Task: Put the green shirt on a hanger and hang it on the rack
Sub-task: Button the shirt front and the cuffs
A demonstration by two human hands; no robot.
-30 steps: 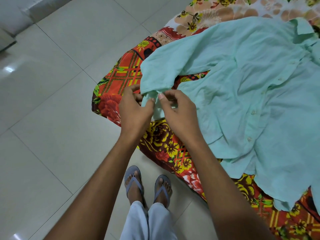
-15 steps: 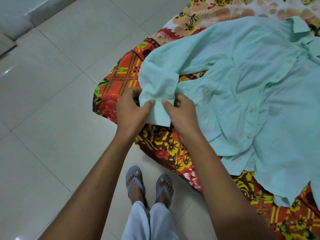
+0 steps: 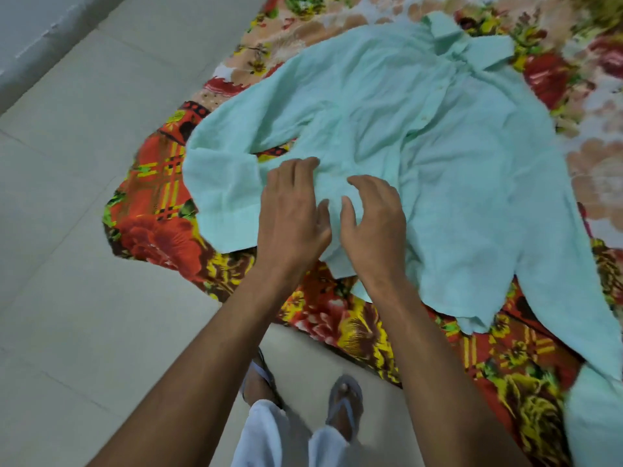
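Note:
The pale green shirt lies spread out, front up, on a floral bedsheet, its collar at the far side and one sleeve folded toward the near left. My left hand rests palm down on the shirt's lower front, fingers spread. My right hand hovers beside it over the same fabric, fingers curled and apart, gripping nothing. No hanger or rack shows in this view.
The sheet covers a low bed or mattress whose corner juts over the pale tiled floor. My feet in grey sandals stand right at its near edge. A wall base runs along the far left.
Both hands have let go of the sleeve cuff they were pinching and moved right onto the shirt's front. The sleeve now lies flat at the left. The view has shifted up and right.

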